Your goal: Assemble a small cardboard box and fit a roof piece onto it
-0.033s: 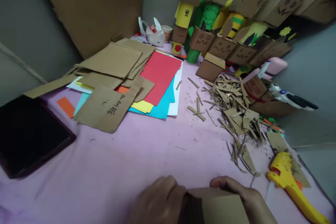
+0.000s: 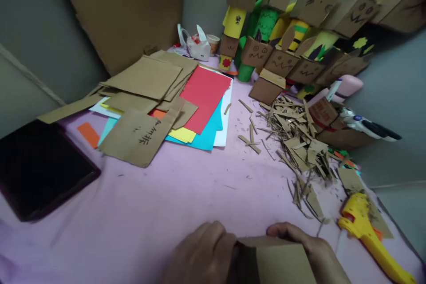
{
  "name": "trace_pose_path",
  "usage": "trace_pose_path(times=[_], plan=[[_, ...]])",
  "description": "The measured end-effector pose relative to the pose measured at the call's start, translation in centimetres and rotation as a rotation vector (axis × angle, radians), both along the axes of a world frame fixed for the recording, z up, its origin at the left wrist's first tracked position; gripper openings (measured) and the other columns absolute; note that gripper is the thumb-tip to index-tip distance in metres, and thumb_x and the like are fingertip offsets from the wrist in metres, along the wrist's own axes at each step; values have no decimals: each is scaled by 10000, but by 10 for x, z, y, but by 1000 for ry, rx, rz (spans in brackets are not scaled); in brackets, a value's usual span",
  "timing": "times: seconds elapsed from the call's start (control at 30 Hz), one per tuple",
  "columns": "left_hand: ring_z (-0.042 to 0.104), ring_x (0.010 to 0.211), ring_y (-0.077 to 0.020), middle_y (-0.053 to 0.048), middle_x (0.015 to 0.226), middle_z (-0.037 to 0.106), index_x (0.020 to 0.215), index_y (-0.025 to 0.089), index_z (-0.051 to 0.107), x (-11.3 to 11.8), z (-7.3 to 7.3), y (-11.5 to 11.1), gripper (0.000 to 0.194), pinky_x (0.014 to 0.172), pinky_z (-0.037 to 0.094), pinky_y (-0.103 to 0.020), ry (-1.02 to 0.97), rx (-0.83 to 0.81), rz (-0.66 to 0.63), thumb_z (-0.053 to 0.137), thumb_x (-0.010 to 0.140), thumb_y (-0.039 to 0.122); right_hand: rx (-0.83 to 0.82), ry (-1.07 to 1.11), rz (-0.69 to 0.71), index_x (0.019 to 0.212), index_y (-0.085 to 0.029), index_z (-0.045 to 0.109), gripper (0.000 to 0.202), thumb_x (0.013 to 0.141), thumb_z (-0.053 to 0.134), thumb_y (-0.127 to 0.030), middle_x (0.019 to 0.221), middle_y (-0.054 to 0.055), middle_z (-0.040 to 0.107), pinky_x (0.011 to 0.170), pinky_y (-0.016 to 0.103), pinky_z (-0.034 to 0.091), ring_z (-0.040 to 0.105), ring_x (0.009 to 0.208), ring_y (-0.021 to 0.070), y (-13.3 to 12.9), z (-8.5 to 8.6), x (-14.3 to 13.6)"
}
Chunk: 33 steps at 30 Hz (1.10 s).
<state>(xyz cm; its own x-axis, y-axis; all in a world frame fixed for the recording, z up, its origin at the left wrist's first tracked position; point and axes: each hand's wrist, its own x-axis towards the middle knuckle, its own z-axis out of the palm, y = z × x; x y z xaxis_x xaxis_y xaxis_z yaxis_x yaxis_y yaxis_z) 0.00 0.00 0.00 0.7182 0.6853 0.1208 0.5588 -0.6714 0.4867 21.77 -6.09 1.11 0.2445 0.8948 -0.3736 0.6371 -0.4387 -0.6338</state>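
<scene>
Both my hands hold a folded piece of brown cardboard [image 2: 282, 264] at the bottom edge of the view, above the pink table cover [image 2: 173, 204]. My left hand [image 2: 203, 255] grips its left side with the fingers curled over the dark fold. On its right side my right hand [image 2: 313, 250] has the fingers wrapped over the top edge. The lower part of the cardboard and both wrists are cut off by the frame.
A yellow glue gun [image 2: 369, 230] lies at right. Cardboard scraps [image 2: 296, 142] are piled mid-right, cardboard sheets [image 2: 143, 80] and coloured paper [image 2: 203, 97] mid-left, a black tablet [image 2: 36, 168] at far left. Cardboard box figures [image 2: 282, 22] stand along the back wall.
The scene has drifted slightly to the right in the picture. Both hands keep the same hold on the cardboard piece.
</scene>
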Motion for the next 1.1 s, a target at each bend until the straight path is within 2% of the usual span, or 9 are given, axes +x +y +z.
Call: trace_pose_path(times=[0.13,0.23,0.33,0.47,0.57,0.67,0.77,0.9,1.1], plan=[[566,670,-191,-21,733,611,799,223,580,4,-2,-9,142,610,392,-329,-29,91,126,453,860,201,27,53,28,742,-215,646,204,561,554,-236,524,-25,652,448,179,438,604,483,151,0,-8,4],[553,703,-201,-26,759,615,850,223,608,8,-3,-17,144,649,354,-356,-64,62,202,468,858,193,9,72,35,741,-202,638,209,556,543,-221,516,-20,651,431,181,417,589,471,148,2,-10,5],[542,760,-212,-24,824,614,965,237,613,8,1,-24,183,689,339,-364,-103,-1,248,533,811,182,99,10,33,700,-186,635,150,602,527,-219,532,-5,653,460,187,417,586,500,148,2,0,-3],[540,812,-218,-28,857,607,985,251,626,7,11,-26,205,726,328,-369,-105,-48,286,520,825,179,230,-68,28,674,-147,640,170,639,476,-173,619,53,686,528,235,441,603,582,186,0,22,-19],[548,839,-227,-42,871,610,981,255,636,7,15,-24,209,741,325,-375,-76,-75,261,489,846,196,281,56,26,782,-123,677,235,647,485,-134,720,78,713,614,269,463,627,674,216,-5,29,-27],[556,855,-243,-48,865,622,976,256,648,9,18,-20,224,732,319,-380,-31,-65,255,468,854,203,364,258,-34,840,-126,692,249,736,470,-169,744,70,708,632,271,461,622,690,206,-11,26,-30],[564,875,-257,-50,863,635,959,243,660,11,22,-17,229,732,312,-382,-1,-43,258,455,861,216,386,420,-50,825,-130,706,267,746,451,-149,668,30,666,561,241,425,564,588,155,-16,18,-34],[576,873,-251,-47,849,647,922,227,672,13,28,-13,230,725,307,-366,14,-32,250,454,849,215,333,510,-84,878,-127,707,335,709,418,-123,476,-51,525,377,183,295,406,369,76,-17,11,-36],[588,843,-231,-36,807,657,829,209,671,14,33,-9,224,695,312,-325,15,-9,244,457,794,155,297,627,-115,1005,-125,668,362,762,426,-241,353,-103,422,289,145,193,276,265,45,-20,18,-38]])
